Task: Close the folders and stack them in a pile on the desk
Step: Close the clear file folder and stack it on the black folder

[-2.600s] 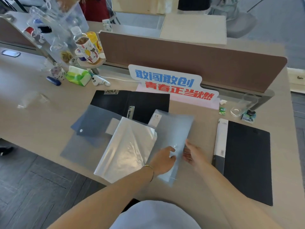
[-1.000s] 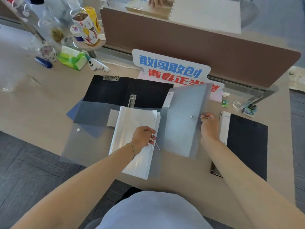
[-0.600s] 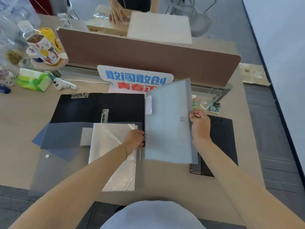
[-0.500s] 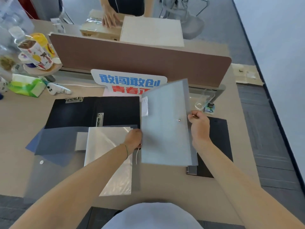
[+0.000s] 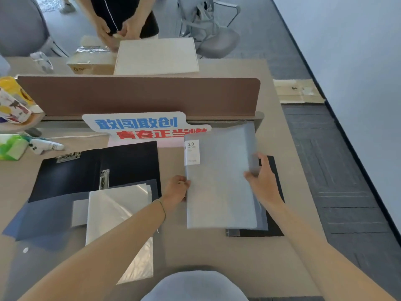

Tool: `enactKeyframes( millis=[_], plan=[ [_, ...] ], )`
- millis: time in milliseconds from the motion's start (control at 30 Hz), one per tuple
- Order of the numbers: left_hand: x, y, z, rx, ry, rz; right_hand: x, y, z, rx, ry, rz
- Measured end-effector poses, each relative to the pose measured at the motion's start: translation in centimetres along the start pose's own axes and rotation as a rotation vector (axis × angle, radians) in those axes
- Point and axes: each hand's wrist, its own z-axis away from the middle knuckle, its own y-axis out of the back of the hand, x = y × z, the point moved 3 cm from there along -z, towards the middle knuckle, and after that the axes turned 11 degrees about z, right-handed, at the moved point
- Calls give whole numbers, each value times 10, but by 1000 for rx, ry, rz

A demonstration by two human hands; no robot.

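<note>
A closed translucent grey folder (image 5: 219, 181) with a white label at its top left is held over the closed black folder (image 5: 274, 213) on the right of the desk. My left hand (image 5: 175, 190) grips its left edge. My right hand (image 5: 263, 181) holds its right edge, fingers over the cover. To the left an open black ring binder (image 5: 97, 168) lies flat. A blue-grey plastic folder (image 5: 43, 218) and an open clear-sleeve folder (image 5: 117, 218) overlap its near side.
A brown divider (image 5: 138, 95) crosses the desk behind a blue and red sign (image 5: 138, 127). Tissue pack (image 5: 10, 146), a small white device (image 5: 43, 146) and printed cups (image 5: 13, 105) stand at left. Another person stands beyond the divider near boxes (image 5: 156, 55). The desk's edge runs at right.
The grey folder has been shut and carried right, over the black folder. My left hand left the clear sleeves and took the grey folder's left edge. The view swung rightward.
</note>
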Motion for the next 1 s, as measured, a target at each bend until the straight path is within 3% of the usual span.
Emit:
enactKeyframes(
  millis=[133, 333, 567, 1000],
  plan=[
    [-7, -37, -3, -18, 44, -16, 31, 17, 0, -102, -23, 103],
    [-15, -87, -11, -102, -41, -315, 87, 33, -14, 15, -62, 195],
    [-32, -130, -26, -29, -117, -395, 136, 36, -29, 51, -68, 336],
    [-60, -159, -33, 32, -152, -533, 193, 24, -57, -58, -179, 481]
  ],
)
